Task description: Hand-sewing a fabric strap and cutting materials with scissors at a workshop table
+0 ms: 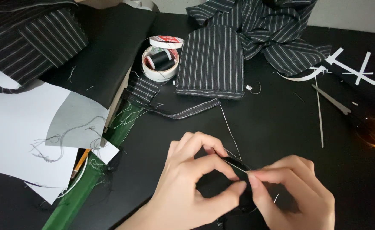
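Your left hand [191, 179] pinched a small black fabric piece [234, 164] between thumb and fingers, low on the black table [281, 123]. Your right hand [294, 191] met it there, fingertips closed on a fine needle [238, 167] at the fabric's edge. Farther off lay a striped pocket-shaped panel [211, 61], and beside it rolls of white tape [162, 64] ringing a black thread spool [162, 59]. Scissors [349, 113] rested at right.

Two tape rolls [166, 41] (stacked), one thread spool [162, 59], one pair of scissors [353, 117], two hands [187, 179].
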